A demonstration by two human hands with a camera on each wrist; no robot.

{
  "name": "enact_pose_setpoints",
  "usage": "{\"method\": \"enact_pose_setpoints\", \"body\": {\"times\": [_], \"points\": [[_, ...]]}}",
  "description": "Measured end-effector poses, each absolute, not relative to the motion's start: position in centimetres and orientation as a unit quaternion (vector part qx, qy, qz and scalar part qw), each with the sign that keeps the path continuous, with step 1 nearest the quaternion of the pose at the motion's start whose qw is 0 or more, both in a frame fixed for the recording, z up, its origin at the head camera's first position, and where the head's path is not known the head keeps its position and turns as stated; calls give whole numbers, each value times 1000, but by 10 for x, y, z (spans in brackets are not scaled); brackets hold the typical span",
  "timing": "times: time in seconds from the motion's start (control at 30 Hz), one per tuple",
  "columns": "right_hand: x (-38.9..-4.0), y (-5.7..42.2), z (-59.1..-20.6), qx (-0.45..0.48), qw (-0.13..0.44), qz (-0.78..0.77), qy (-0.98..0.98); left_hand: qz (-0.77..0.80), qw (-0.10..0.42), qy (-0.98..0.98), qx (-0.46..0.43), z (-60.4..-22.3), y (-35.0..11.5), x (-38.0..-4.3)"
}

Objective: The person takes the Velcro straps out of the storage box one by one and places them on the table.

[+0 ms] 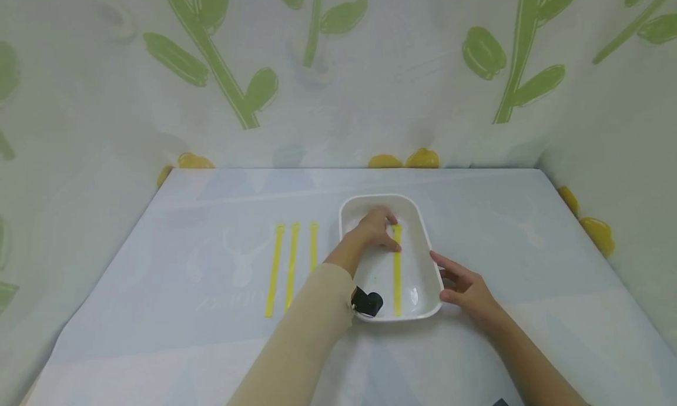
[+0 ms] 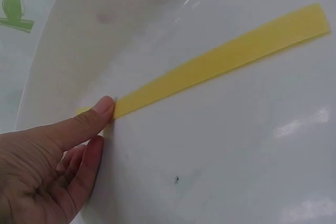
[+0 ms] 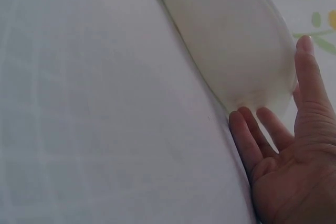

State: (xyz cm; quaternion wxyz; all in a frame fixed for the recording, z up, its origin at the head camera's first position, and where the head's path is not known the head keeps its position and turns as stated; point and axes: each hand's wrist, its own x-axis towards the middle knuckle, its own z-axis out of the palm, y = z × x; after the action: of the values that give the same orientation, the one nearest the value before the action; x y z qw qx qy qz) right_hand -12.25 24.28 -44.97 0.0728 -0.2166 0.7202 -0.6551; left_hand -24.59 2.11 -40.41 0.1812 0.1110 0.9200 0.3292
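Note:
A white rectangular tray (image 1: 421, 230) sits on the table with one yellow strap (image 1: 398, 282) lying lengthwise on its floor. My left hand (image 1: 374, 228) reaches inside, thumb and forefinger spread apart at the strap's far, slotted end. In the left wrist view the thumb tip overlaps the strap (image 2: 226, 56), while the other fingers bend loosely beside it. Along the tray's right wall, my right hand (image 1: 469, 291) rests with nearly straight fingers. The right wrist view shows its fingertips right at the tray's outer wall (image 3: 231, 40).
Left of the tray, three more yellow straps (image 1: 275, 271) lie side by side, partly covered by my left sleeve (image 1: 307, 324). A black wrist camera (image 1: 368, 302) overhangs the tray's near left corner. Patterned cloth (image 1: 338, 112) walls the table (image 1: 174, 247) at the back and sides.

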Motion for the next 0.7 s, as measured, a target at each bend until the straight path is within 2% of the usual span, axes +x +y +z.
{"method": "enact_pose_setpoints", "body": {"times": [0.2,0.5,0.7], "points": [[-123,244,-448,-225,64,-655,718,387,192,896,102,-405,21,-249],[-125,244,-452,-230,65,-654,718,467,237,845,108,-407,23,-254],[-124,243,-454,-239,58,-651,718,522,239,811,115,-405,23,-254]]}}
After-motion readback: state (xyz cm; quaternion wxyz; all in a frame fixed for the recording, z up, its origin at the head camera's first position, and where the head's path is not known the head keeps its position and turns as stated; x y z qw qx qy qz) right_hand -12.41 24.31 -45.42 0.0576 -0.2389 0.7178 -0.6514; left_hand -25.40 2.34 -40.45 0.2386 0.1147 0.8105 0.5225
